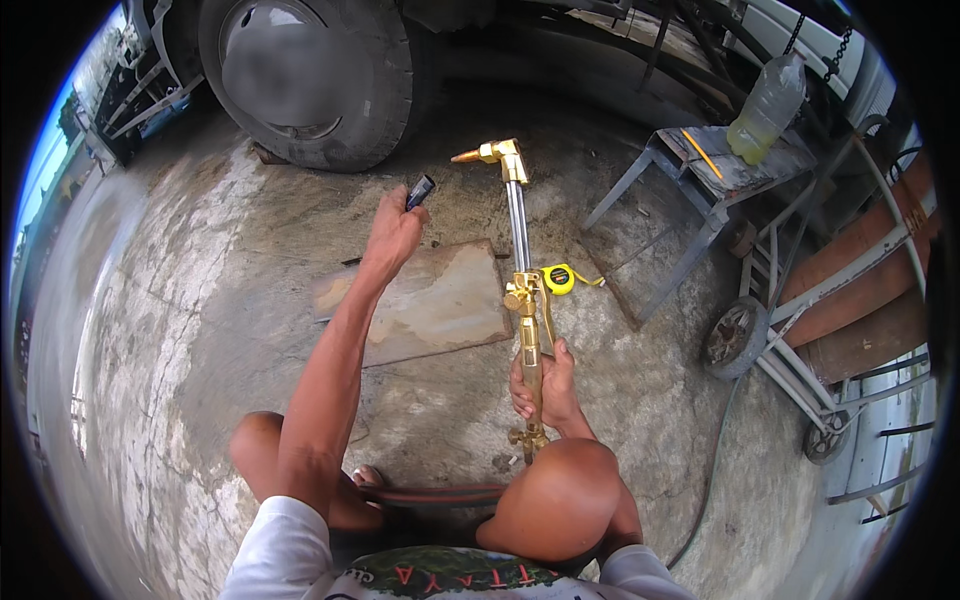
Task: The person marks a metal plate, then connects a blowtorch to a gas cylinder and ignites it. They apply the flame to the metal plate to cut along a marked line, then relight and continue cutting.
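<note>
In my right hand (560, 390) is a brass cutting torch (518, 225), its fingers wrapped round the handle above the valve end. The torch stands nearly upright in the picture, with its angled head at the top and the copper tip toward the left. No flame shows at the tip. My left hand (393, 232) reaches forward, closed round a small dark-blue cylinder with a dark end (420, 191), which could be a lighter. It is below and left of the tip, apart from it. A flat metal plate (440, 305) lies on the floor beneath my left forearm.
A yellow tape measure (558, 279) lies beside the torch. On the right, a metal stool (690, 185) bears a plastic bottle (768, 108) and a yellow pencil (702, 153). A wheeled cylinder cart (790, 335) stands nearer, with a hose (712, 470) beside it. Ahead is a truck wheel (310, 85).
</note>
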A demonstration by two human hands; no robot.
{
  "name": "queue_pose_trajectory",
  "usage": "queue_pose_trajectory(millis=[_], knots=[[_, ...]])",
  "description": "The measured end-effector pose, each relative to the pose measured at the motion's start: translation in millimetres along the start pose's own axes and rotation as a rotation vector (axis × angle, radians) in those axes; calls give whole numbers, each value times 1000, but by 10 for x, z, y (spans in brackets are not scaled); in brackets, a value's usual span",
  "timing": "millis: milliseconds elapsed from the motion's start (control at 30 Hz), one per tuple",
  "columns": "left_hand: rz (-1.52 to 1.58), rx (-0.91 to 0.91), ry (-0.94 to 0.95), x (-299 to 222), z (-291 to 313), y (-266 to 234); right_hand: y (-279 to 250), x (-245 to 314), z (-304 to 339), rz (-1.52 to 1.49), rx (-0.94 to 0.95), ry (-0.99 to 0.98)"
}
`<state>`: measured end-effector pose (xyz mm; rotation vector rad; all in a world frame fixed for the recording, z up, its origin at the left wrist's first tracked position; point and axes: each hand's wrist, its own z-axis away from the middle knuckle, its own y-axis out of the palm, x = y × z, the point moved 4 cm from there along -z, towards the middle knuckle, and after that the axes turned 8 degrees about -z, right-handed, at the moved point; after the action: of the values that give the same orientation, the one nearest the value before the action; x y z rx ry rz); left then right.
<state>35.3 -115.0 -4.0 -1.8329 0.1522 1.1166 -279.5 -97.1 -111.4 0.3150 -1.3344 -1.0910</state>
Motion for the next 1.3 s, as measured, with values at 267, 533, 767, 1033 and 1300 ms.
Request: queue_pose_trajectory(millis=[267,533,767,1033,1300], knots=[[358,100,-135,-122,-116,116,20,23,0,15,14,-23],[154,-14,-273,-277,-112,62,33,43,5,2,19,-7],[271,11,-366,-37,-77,285,-4,16,-49,-1,24,0],[247,55,-428,66,407,708,-26,57,-72,-25,18,-3],[217,-94,-363,-125,-110,243,-12,-12,-76,-27,59,29]])
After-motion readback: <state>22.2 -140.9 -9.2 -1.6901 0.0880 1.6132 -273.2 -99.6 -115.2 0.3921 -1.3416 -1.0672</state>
